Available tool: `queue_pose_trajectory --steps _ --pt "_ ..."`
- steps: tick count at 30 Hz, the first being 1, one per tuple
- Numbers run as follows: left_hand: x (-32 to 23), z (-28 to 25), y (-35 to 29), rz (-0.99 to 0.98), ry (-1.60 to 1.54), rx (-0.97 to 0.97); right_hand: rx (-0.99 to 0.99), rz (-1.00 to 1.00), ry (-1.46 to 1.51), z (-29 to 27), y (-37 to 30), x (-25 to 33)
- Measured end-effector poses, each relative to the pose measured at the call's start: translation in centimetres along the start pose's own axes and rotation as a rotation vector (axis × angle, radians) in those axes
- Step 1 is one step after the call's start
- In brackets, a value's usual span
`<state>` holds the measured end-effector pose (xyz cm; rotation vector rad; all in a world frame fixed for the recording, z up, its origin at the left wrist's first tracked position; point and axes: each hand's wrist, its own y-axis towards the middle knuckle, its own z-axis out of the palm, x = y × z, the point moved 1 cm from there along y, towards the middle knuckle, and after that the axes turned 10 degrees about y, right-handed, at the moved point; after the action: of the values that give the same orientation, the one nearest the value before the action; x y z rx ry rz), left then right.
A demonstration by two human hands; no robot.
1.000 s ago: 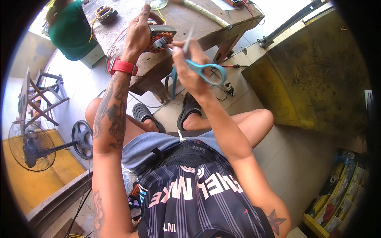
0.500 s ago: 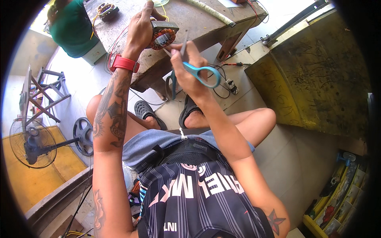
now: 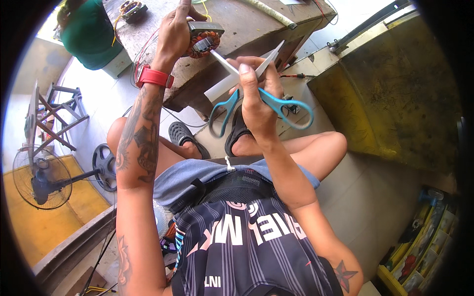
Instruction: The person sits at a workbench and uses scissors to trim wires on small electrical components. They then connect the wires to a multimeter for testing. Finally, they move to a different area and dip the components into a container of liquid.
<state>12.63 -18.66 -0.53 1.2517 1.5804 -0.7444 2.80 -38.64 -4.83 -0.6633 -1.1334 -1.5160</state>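
Over the workbench edge, my left hand [image 3: 174, 39] grips a motor stator [image 3: 206, 27], its copper windings [image 3: 212, 38] facing me and a pale strip [image 3: 202, 45] set among them. My right hand [image 3: 260, 101] is closed around scissors [image 3: 271, 100] with teal handles. Their blades are spread wide, and one tip lies close to the windings; whether it touches I cannot tell. A white sheet-like piece [image 3: 219, 89] sticks out to the left behind the scissors, apparently also in my right hand, whose fingers partly hide it.
On the wooden workbench [image 3: 148, 37] sit another wound stator [image 3: 132, 12] and a pale rod [image 3: 271, 14]. A person in green [image 3: 89, 42] is at the far left. A fan [image 3: 42, 180] stands left, a yellowed metal panel [image 3: 390, 93] right, a parts organizer [image 3: 419, 246] lower right.
My right hand has moved right and down, away from the stator. The scissors have turned and their blades now spread wider. A white piece has come into sight behind them. My left hand barely moved.
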Motion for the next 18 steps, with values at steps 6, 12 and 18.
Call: queue_pose_trajectory --steps 6,12,18 --pt "-0.3 0.1 -0.5 0.046 0.131 -0.080 0.036 -0.091 -0.130 0.6 1.3 -1.6" --pt "-0.1 0.2 0.7 -0.005 0.014 -0.005 0.125 -0.376 -0.321 1.7 3.9 -3.7" --pt "-3.1 0.9 -0.4 -0.050 -0.066 0.159 0.289 -0.381 -0.424 0.5 5.5 -3.0"
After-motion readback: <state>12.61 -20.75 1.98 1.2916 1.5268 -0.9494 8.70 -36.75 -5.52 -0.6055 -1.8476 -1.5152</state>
